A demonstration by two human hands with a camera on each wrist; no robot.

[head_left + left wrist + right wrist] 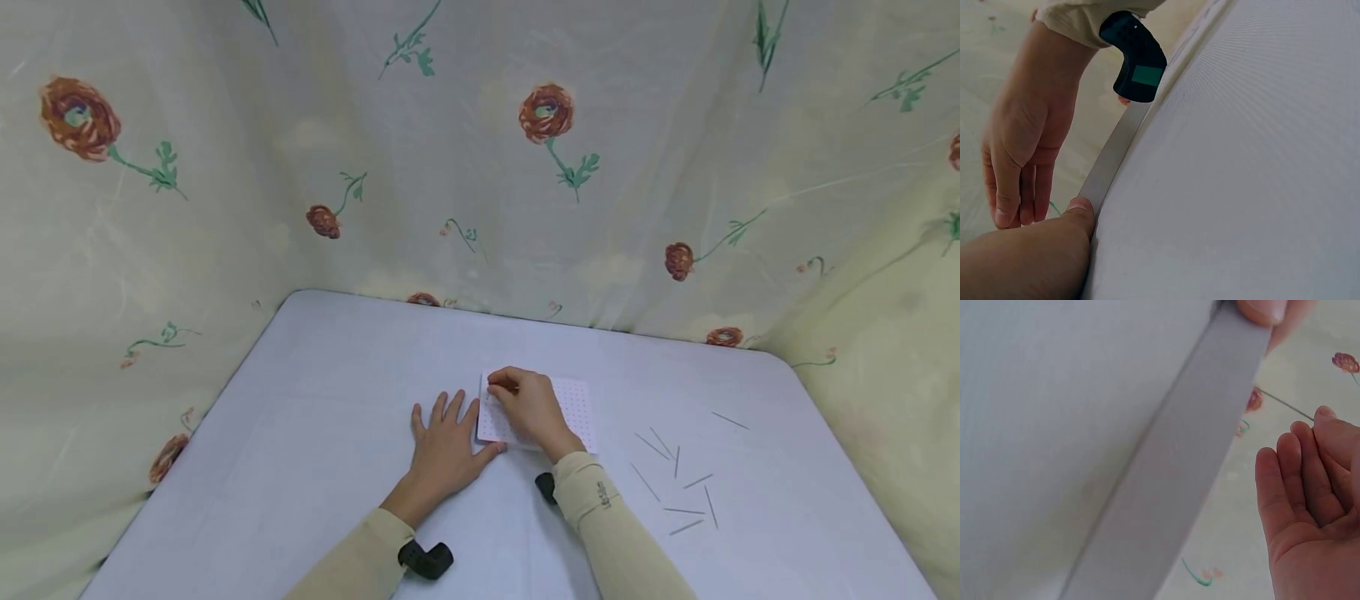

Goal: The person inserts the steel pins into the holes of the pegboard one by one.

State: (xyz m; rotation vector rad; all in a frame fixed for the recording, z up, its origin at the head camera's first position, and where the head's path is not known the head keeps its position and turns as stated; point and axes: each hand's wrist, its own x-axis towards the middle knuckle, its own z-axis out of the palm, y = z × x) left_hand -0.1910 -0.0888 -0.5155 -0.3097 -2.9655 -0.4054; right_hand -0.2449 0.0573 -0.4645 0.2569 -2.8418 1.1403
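A white board (pixel 573 408) dotted with rows of small holes lies on the table. My left hand (pixel 444 454) is spread beside its left side, with the thumb (pixel 1079 215) touching the board's side edge in the left wrist view. Over the board's left part, my right hand (pixel 531 408) pinches a thin dark rod (pixel 1285 404) between thumb and forefinger. In the right wrist view the rod slants towards the board's side (pixel 1166 462). Whether its far end sits in a hole is hidden. The other right fingers are loosely bent.
Several loose thin rods (pixel 684 510) lie scattered on the white table (pixel 360 367), right of the board. One rod (pixel 730 420) lies farther back. A flowered curtain (pixel 450 150) surrounds the table at the back and sides. Black wrist cameras (pixel 426 560) sit on both sleeves.
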